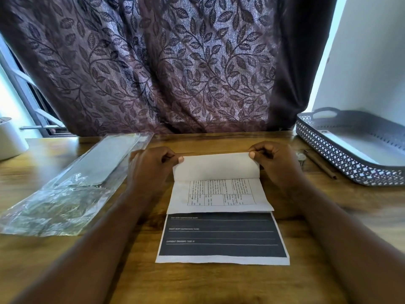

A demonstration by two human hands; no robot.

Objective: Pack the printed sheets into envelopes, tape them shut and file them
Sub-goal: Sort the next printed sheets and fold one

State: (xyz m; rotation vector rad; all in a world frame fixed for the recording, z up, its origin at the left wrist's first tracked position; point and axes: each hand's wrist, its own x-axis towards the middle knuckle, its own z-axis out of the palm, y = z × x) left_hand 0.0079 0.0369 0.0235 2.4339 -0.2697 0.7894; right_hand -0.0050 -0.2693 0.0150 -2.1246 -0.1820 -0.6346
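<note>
A printed sheet with a table on it lies at the middle of the wooden desk. Its far end is curled over toward me, blank side up. My left hand pinches the left corner of that curled end. My right hand pinches the right corner. Under it lies a second sheet with a large black panel and white lines, nearer to me. At the left lies a clear plastic pack holding white envelopes.
A grey perforated tray with a white sheet inside stands at the right. A thin brown stick and a small metal object lie beside it. A white cylinder stands far left. A leaf-patterned curtain hangs behind the desk.
</note>
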